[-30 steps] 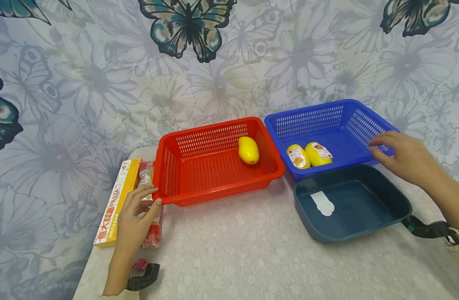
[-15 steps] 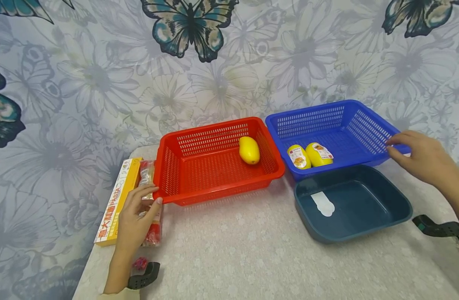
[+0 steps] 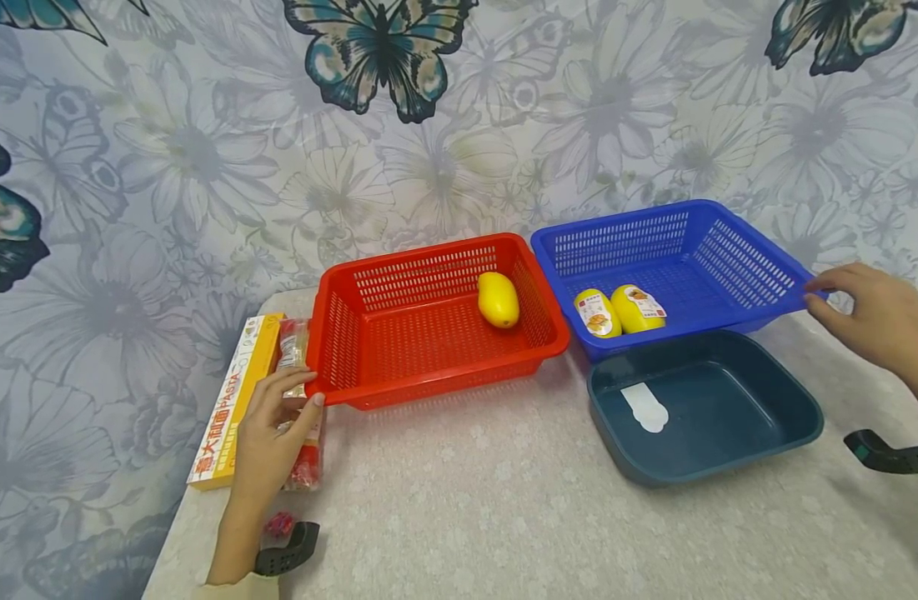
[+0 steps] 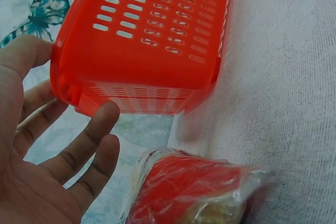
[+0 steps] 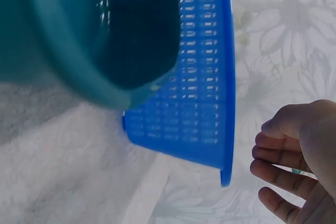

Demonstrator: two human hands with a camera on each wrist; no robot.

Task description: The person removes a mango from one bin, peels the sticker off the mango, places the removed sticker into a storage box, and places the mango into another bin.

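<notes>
My left hand (image 3: 271, 429) holds the front left corner of the red basket (image 3: 428, 392); in the left wrist view its thumb lies at the rim, with other fingers loosely spread below. One yellow mango (image 3: 498, 300) lies inside that basket toward the right. My right hand (image 3: 875, 317) is at the right corner of the blue basket (image 3: 729, 287). The right wrist view shows a gap between these loosely bent fingers (image 5: 281, 177) and the rim. Two yellow mangoes with labels (image 3: 597, 312) sit in the blue basket's front left corner.
A dark teal basin (image 3: 744, 392) with a white sticker (image 3: 644, 407) stands in front of the blue basket. Left of the red basket lie a yellow pasta box (image 3: 233, 408) and a clear red-ended packet (image 3: 306, 462). A small pink item (image 3: 280, 524) is beside the left wrist.
My right hand has moved right, from over the blue basket's front right part to its outer corner. The left hand stays at the red basket, and the mangoes have not moved.
</notes>
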